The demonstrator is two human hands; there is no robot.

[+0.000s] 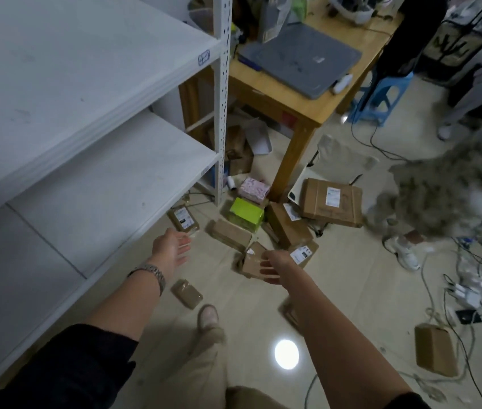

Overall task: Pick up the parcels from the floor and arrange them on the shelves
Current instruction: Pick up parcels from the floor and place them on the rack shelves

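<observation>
At pickup step: reaching down w/ both arms toward parcels on floor point(248, 317). Left hand point(174, 246) slack and spread, gripping nothing. Right hand point(275, 265) likewise unclenched, fingers splayed, well apart from left.

- Just under right fingers: small brown parcel point(250, 262), on floor. Possibly touched already, too blurred to say.
- Btwn the hands, a bit beyond: second brown parcel point(230, 236).
- Just past left fingertips: labelled brown parcel point(183, 219).
- Beside left wrist, on right-arm side: small taped parcel point(187, 293).
- Further beyond both hands: green box point(247, 214), pink box point(254, 188).
- Beyond right hand: flat carton point(332, 202).
- Close by, left of left arm: white shelves point(101, 172).

Next, as a judgement:
- Drop right hand onto small brown parcel, curl fingers round its edges, lift. Prob. light enough for one hand.
- Left free for labelled brown parcel at same time.
- Then swing left to shelves and set down flat, toward back, leaving room for rest.

Most of job ahead, judging by no. of parcels on floor.
</observation>
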